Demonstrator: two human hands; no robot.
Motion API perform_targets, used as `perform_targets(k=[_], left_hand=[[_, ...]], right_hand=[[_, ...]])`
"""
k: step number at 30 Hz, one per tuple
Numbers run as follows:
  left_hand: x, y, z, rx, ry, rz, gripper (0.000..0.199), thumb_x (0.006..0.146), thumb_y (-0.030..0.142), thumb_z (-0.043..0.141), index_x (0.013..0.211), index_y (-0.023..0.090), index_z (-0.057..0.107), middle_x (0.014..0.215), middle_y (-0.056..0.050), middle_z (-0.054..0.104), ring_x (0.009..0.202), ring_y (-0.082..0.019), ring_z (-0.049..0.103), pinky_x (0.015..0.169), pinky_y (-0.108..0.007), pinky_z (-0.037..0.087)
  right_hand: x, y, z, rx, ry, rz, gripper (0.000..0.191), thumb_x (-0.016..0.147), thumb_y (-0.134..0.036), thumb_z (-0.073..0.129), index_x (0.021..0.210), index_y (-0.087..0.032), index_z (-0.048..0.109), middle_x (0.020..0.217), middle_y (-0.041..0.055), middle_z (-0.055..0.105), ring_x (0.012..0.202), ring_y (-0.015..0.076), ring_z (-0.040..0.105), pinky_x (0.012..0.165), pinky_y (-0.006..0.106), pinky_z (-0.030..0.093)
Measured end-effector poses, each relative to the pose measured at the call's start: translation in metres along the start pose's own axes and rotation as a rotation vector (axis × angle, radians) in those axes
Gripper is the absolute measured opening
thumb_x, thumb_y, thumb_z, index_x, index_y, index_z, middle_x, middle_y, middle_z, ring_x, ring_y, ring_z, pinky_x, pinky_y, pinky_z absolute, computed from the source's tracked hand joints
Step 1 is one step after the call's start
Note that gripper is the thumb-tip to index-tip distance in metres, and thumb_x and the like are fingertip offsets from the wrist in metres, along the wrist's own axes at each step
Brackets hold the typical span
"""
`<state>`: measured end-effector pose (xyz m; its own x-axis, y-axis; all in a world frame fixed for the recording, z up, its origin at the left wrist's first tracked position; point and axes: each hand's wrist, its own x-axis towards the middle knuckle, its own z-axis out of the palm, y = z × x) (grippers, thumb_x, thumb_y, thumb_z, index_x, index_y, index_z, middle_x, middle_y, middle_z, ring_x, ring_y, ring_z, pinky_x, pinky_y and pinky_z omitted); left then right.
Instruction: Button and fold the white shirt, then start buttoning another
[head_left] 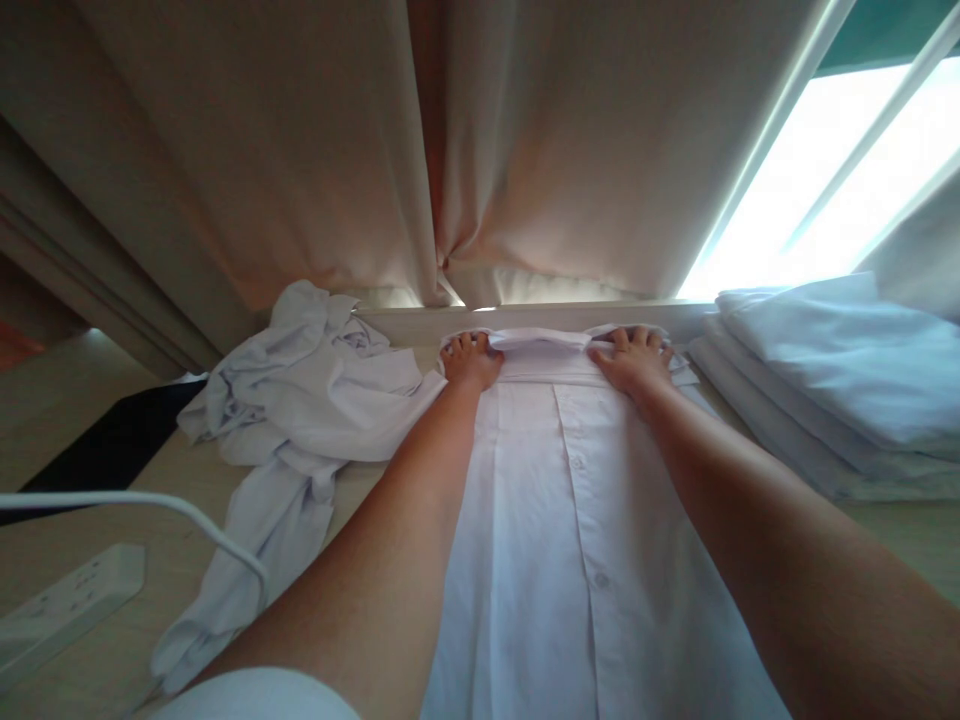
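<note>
A white button-up shirt (pixel 525 520) lies stretched out in front of me, its button placket running lengthwise toward me. Both hands rest at its far end, where the cloth is folded over in a band. My left hand (pixel 472 362) presses on the left corner of that band with its fingers spread. On the right corner lies my right hand (pixel 636 360), fingers also apart and flat on the fabric. Neither hand is visibly pinching the cloth.
Crumpled white cloth (pixel 315 390) lies to the left, folded white garments (pixel 832 370) are stacked at the right. A white cable (pixel 172 505), a power strip (pixel 75 600) and a flat black item (pixel 112 440) are at left. Curtains (pixel 300 150) hang behind, beside a bright window (pixel 825 190).
</note>
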<state>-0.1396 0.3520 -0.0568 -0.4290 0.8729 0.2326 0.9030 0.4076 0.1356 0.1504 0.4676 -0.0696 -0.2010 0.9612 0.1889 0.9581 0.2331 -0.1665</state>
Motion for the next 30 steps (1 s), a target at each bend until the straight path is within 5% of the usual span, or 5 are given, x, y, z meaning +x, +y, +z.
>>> perform_targets(k=[23,30], left_hand=[[-0.0006,0.0002,-0.0013,0.012,0.017,0.008,0.057,0.085,0.064,0.037,0.130,0.030,0.047,0.138,-0.011,0.044,0.129,-0.036,0.032,0.106,-0.056,0.024],[-0.0082,0.0021,-0.0049,-0.006,-0.013,0.014,0.059,0.085,0.063,0.037,0.132,0.029,0.046,0.145,-0.010,0.039,0.135,-0.038,0.026,0.110,-0.058,0.016]], right_hand=[[-0.0022,-0.0016,-0.0050,-0.026,-0.005,-0.008,0.072,0.085,-0.071,0.026,0.133,-0.022,0.045,0.147,0.0180,0.028,0.131,0.0471,0.021,0.102,0.068,0.014],[-0.0054,-0.0022,-0.0076,-0.009,-0.016,-0.016,0.073,0.085,-0.072,0.023,0.133,-0.021,0.045,0.147,0.0177,0.028,0.132,0.0459,0.019,0.103,0.067,0.011]])
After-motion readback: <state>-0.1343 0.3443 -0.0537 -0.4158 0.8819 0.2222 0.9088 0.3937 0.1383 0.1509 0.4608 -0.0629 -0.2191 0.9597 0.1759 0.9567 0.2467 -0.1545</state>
